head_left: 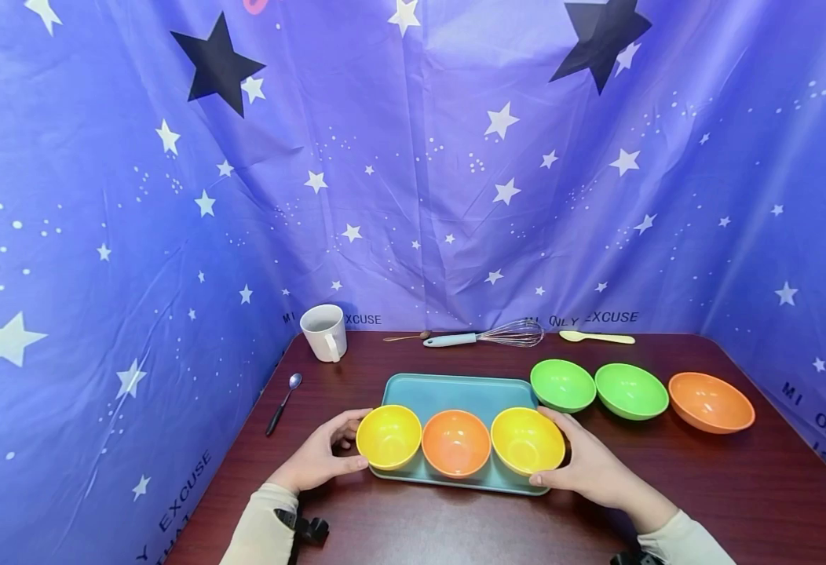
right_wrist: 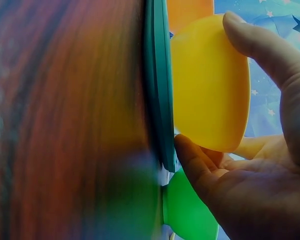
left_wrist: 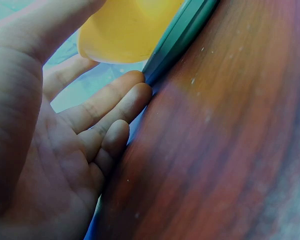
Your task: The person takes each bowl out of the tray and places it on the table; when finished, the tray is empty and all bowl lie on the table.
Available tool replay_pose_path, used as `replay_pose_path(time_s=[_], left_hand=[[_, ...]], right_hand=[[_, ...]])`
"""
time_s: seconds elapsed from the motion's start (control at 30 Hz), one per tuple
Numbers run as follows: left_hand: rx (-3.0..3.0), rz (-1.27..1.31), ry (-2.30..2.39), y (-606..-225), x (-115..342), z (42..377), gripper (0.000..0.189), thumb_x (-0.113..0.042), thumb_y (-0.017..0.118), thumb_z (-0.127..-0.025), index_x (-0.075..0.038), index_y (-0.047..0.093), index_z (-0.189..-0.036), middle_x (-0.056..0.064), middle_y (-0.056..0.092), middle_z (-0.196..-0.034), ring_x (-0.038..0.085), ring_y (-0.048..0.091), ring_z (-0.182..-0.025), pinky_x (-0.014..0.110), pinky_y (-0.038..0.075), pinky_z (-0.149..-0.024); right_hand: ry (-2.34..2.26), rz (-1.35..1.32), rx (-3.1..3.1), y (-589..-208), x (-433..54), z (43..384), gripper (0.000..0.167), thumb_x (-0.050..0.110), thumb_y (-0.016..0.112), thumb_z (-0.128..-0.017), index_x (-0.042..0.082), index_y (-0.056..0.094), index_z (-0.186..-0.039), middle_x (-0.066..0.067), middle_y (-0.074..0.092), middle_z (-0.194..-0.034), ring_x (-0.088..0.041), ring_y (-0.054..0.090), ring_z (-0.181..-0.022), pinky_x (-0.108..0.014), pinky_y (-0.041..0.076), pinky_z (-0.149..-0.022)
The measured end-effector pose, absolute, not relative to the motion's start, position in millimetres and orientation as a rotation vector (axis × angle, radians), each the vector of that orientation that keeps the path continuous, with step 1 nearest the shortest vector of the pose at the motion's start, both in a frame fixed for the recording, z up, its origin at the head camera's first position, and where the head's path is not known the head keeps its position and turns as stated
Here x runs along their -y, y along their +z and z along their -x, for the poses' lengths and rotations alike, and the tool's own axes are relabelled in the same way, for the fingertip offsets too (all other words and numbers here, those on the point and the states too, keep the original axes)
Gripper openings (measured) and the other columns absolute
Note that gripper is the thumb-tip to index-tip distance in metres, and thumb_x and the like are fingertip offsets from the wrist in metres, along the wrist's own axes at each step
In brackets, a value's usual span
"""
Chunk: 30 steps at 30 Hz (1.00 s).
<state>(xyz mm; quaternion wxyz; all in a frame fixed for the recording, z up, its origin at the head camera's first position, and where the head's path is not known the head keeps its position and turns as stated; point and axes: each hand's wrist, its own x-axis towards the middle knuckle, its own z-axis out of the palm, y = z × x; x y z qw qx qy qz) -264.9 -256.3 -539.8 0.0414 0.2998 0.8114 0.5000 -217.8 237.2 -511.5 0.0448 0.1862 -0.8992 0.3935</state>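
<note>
A teal tray (head_left: 448, 386) carries three small bowls side by side: a left yellow bowl (head_left: 389, 439), an orange bowl (head_left: 456, 444) and a right yellow bowl (head_left: 528, 442). My left hand (head_left: 324, 453) holds the outer side of the left yellow bowl, thumb in front and index finger behind. In the left wrist view, its other fingers (left_wrist: 121, 105) bend loosely near the tray's edge. My right hand (head_left: 586, 463) grips the right yellow bowl from its outer side, the thumb near the rim. In the right wrist view, fingertips (right_wrist: 185, 147) sit low by the bowl's base and the tray edge.
Two green bowls (head_left: 563, 386) (head_left: 631, 391) and a larger orange bowl (head_left: 711, 403) stand to the right. Along the back lie a whisk (head_left: 484, 337), a small brown-tipped utensil (head_left: 407, 337) and a pale yellow spoon (head_left: 597, 337). A white mug (head_left: 324, 333) and a black-handled spoon (head_left: 284, 404) are left.
</note>
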Motion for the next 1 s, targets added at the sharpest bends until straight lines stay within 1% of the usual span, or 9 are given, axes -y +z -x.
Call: replay_pose_path(time_s=[0.23,0.3,0.43,0.5,0.63,0.73,0.87,1.0], left_hand=[[-2.489,-0.92,1.53,-540.3,256.3,265.0,0.072,-0.015,0.083,-0.09,-0.02,0.05,-0.154,0.003,0.069,-0.121,0.028,0.063,-0.108,0.037,0.052,-0.087],[-2.491,-0.92,1.53,-540.2,256.3,265.1,0.073,-0.015,0.084,-0.09,-0.02,0.05,-0.154,0.003,0.069,-0.12,0.028,0.063,-0.107,0.038,0.052,-0.087],[-2.494,-0.915,1.525,-540.6,256.5,265.3,0.073,-0.015,0.084,-0.09,-0.02,0.05,-0.154,0.002,0.069,-0.12,0.029,0.063,-0.107,0.038,0.052,-0.087],[-2.493,-0.908,1.524,-540.5,256.6,265.3,0.072,-0.016,0.084,-0.09,-0.021,0.05,-0.154,0.002,0.069,-0.12,0.029,0.063,-0.107,0.038,0.052,-0.088],[-2.489,-0.908,1.528,-540.7,256.7,265.4,0.072,-0.016,0.084,-0.09,-0.02,0.05,-0.154,0.002,0.069,-0.121,0.029,0.063,-0.107,0.037,0.052,-0.088],[-2.486,-0.907,1.531,-540.6,256.8,265.5,0.072,-0.015,0.083,-0.09,-0.02,0.05,-0.154,0.003,0.069,-0.121,0.029,0.063,-0.107,0.037,0.052,-0.088],[-2.486,-0.903,1.53,-540.3,256.8,265.6,0.073,-0.014,0.083,-0.09,-0.02,0.05,-0.154,0.003,0.069,-0.121,0.03,0.063,-0.107,0.037,0.052,-0.088],[-2.484,-0.922,1.534,-541.4,257.1,265.8,0.072,-0.013,0.083,-0.09,-0.019,0.05,-0.154,0.004,0.069,-0.121,0.03,0.063,-0.107,0.037,0.052,-0.087]], right_hand=[[1.218,-0.565,2.732,-504.5,-237.5,214.8,0.108,0.045,0.097,-0.07,0.003,0.045,-0.154,-0.017,0.054,-0.149,-0.032,0.054,-0.128,-0.045,0.047,-0.102],[1.214,-0.558,2.735,-501.6,-238.6,214.4,0.108,0.045,0.097,-0.071,0.003,0.044,-0.155,-0.018,0.053,-0.15,-0.033,0.054,-0.129,-0.047,0.047,-0.102],[1.204,-0.537,2.756,-496.9,-242.1,214.0,0.109,0.047,0.096,-0.072,0.003,0.042,-0.156,-0.02,0.052,-0.151,-0.036,0.053,-0.13,-0.056,0.046,-0.102],[1.195,-0.523,2.767,-496.3,-244.7,213.5,0.11,0.048,0.095,-0.072,0.003,0.042,-0.156,-0.019,0.052,-0.15,-0.035,0.054,-0.129,-0.055,0.047,-0.101],[1.165,-0.518,2.757,-496.2,-252.3,211.5,0.11,0.048,0.097,-0.07,0.004,0.044,-0.155,-0.015,0.055,-0.147,-0.029,0.056,-0.123,-0.039,0.051,-0.098],[1.166,-0.534,2.733,-494.7,-260.0,209.1,0.108,0.044,0.098,-0.07,0.003,0.044,-0.154,-0.014,0.057,-0.144,-0.026,0.059,-0.118,-0.03,0.051,-0.095],[1.172,-0.522,2.73,-491.6,-269.7,205.5,0.106,0.04,0.098,-0.07,0.002,0.045,-0.153,-0.015,0.057,-0.144,-0.026,0.06,-0.117,-0.025,0.05,-0.094],[1.174,-0.519,2.737,-489.0,-278.7,202.6,0.103,0.037,0.098,-0.072,0.0,0.045,-0.152,-0.019,0.056,-0.146,-0.03,0.059,-0.12,-0.022,0.048,-0.093]])
